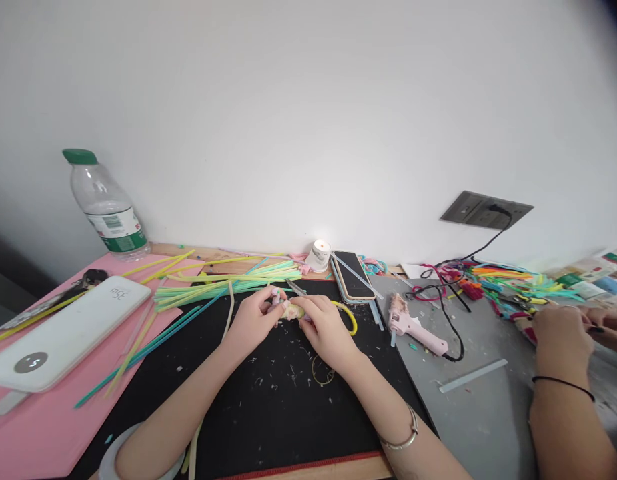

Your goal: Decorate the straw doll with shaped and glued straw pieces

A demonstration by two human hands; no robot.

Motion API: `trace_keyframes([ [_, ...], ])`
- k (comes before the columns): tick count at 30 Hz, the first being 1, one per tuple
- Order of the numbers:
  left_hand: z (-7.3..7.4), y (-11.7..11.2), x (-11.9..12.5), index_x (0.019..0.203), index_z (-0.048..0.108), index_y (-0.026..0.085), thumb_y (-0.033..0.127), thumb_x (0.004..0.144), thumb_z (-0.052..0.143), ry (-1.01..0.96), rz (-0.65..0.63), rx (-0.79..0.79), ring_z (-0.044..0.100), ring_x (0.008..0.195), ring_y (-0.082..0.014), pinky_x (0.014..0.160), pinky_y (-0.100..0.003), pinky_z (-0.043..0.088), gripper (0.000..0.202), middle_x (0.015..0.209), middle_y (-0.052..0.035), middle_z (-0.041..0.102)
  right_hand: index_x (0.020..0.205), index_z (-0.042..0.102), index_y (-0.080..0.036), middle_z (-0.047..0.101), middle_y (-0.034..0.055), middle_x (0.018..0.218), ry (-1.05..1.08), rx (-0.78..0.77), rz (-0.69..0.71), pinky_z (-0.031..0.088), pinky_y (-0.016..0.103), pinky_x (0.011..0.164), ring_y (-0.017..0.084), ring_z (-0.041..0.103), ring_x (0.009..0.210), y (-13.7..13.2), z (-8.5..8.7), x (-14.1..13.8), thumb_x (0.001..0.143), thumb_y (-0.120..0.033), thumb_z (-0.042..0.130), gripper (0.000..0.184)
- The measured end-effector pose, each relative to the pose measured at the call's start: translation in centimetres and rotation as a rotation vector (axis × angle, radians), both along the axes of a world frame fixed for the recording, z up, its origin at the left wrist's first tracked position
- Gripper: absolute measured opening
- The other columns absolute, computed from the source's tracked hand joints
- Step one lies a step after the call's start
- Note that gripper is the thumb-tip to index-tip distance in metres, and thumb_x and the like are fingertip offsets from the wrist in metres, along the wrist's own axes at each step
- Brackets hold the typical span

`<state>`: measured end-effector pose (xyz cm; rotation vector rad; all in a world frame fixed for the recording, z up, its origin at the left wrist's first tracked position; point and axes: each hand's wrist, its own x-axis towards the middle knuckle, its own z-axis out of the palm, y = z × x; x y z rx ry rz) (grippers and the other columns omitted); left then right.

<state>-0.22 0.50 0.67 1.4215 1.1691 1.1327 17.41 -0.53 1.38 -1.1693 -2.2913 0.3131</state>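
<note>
My left hand (252,323) pinches a small fuzzy craft piece (291,311) in pale yellow and lilac, held just above a black mat. My right hand (330,328) is closed around a pair of scissors with a yellow handle (354,321). Their metal blade (295,288) points up and left past the craft piece, and the right fingertips meet the piece too. Fingers cover part of it, so its full shape is hidden. Small pale clippings and a thin ring of wire (322,372) lie on the black mat (283,413) below.
Pipe cleaners (228,285) lie behind my left hand. A white power bank (73,330) and a bottle (111,207) stand left. A phone (353,275) and white cup (319,256) sit at the back. Rightward are a corded glue gun (418,330) and another person's hands (563,333).
</note>
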Motion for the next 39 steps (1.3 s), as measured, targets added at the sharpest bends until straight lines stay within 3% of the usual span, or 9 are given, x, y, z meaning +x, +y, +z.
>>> trace_keyframes([
  [4, 0.3, 0.3, -0.1, 0.098, 0.059, 0.019, 0.035, 0.073, 0.063, -0.106, 0.016, -0.039, 0.055, 0.057, -0.0101, 0.053, -0.024, 0.044, 0.030, 0.092, -0.0023, 0.061, 0.123, 0.050, -0.022, 0.059, 0.0083, 0.116, 0.152, -0.018, -0.062, 0.041, 0.042, 0.093, 0.025, 0.051, 0.107, 0.3, -0.6, 0.3, 0.080, -0.010, 0.052, 0.044],
  [8, 1.2, 0.2, -0.5, 0.117, 0.053, 0.023, 0.046, 0.075, 0.061, -0.251, 0.048, -0.143, 0.060, 0.066, -0.0112, 0.055, -0.024, 0.046, 0.048, 0.122, -0.0084, 0.054, 0.116, 0.054, -0.020, 0.062, 0.0078, 0.113, 0.452, -0.107, -0.189, 0.042, 0.040, 0.092, 0.023, 0.055, 0.105, 1.3, -1.3, 0.4, 0.079, -0.016, 0.058, 0.038],
  [12, 1.8, -0.1, -0.6, 0.115, 0.053, 0.021, 0.050, 0.074, 0.060, -0.296, 0.076, -0.183, 0.058, 0.064, -0.0092, 0.052, -0.022, 0.043, 0.050, 0.121, -0.0093, 0.054, 0.102, 0.059, -0.020, 0.066, 0.0058, 0.104, 0.929, -0.382, -0.169, 0.048, 0.032, 0.080, 0.019, 0.061, 0.092, 2.4, -1.0, -0.5, 0.077, -0.026, 0.063, 0.026],
  [16, 1.6, 0.0, -0.3, 0.111, 0.054, 0.020, 0.049, 0.072, 0.062, -0.210, 0.064, -0.164, 0.053, 0.059, -0.0084, 0.049, -0.022, 0.038, 0.049, 0.109, -0.0072, 0.058, 0.094, 0.060, -0.019, 0.068, 0.0037, 0.090, 1.258, -0.602, -0.088, 0.049, 0.025, 0.067, 0.015, 0.062, 0.077, 3.2, -0.1, -2.1, 0.070, -0.031, 0.071, 0.029],
  [20, 1.0, 0.4, -0.5, 0.107, 0.057, 0.018, 0.047, 0.073, 0.061, -0.217, 0.149, -0.134, 0.045, 0.054, -0.0069, 0.049, -0.022, 0.035, 0.045, 0.096, -0.0038, 0.058, 0.096, 0.061, -0.018, 0.068, 0.0026, 0.086, 1.280, -0.658, -0.071, 0.046, 0.022, 0.055, 0.013, 0.061, 0.066, 4.3, 0.2, -3.1, 0.067, -0.034, 0.074, 0.036],
  [23, 0.5, 0.8, -0.9, 0.105, 0.057, 0.018, 0.042, 0.075, 0.057, -0.269, 0.266, -0.111, 0.041, 0.054, -0.0073, 0.052, -0.023, 0.035, 0.039, 0.084, -0.0002, 0.055, 0.097, 0.061, -0.018, 0.069, 0.0034, 0.087, 1.259, -0.585, -0.128, 0.046, 0.022, 0.054, 0.013, 0.062, 0.066, 5.1, -0.4, -3.1, 0.070, -0.037, 0.071, 0.035],
  [25, 0.1, 1.0, -1.2, 0.105, 0.057, 0.020, 0.037, 0.075, 0.058, -0.295, 0.306, -0.089, 0.043, 0.057, -0.0081, 0.055, -0.023, 0.036, 0.035, 0.086, 0.0002, 0.054, 0.100, 0.060, -0.018, 0.069, 0.0050, 0.093, 1.243, -0.520, -0.151, 0.049, 0.023, 0.058, 0.015, 0.064, 0.073, 5.3, -1.0, -2.8, 0.072, -0.035, 0.069, 0.034],
  [31, -0.7, 1.1, -1.4, 0.108, 0.056, 0.022, 0.018, 0.067, 0.057, -0.226, 0.308, -0.068, 0.045, 0.063, -0.0079, 0.057, -0.022, 0.035, 0.041, 0.095, -0.0002, 0.051, 0.103, 0.057, -0.019, 0.067, 0.0080, 0.105, 1.170, -0.394, -0.128, 0.051, 0.033, 0.082, 0.020, 0.063, 0.097, 5.0, -1.9, -2.0, 0.075, -0.030, 0.067, 0.032],
  [39, -0.6, 1.1, -1.2, 0.108, 0.054, 0.020, 0.029, 0.072, 0.064, -0.257, 0.261, -0.053, 0.044, 0.062, -0.0073, 0.056, -0.021, 0.037, 0.039, 0.090, 0.0005, 0.050, 0.101, 0.057, -0.017, 0.067, 0.0092, 0.102, 1.120, -0.375, -0.125, 0.050, 0.035, 0.085, 0.021, 0.063, 0.096, 4.9, -2.0, -2.2, 0.071, -0.025, 0.068, 0.033],
])
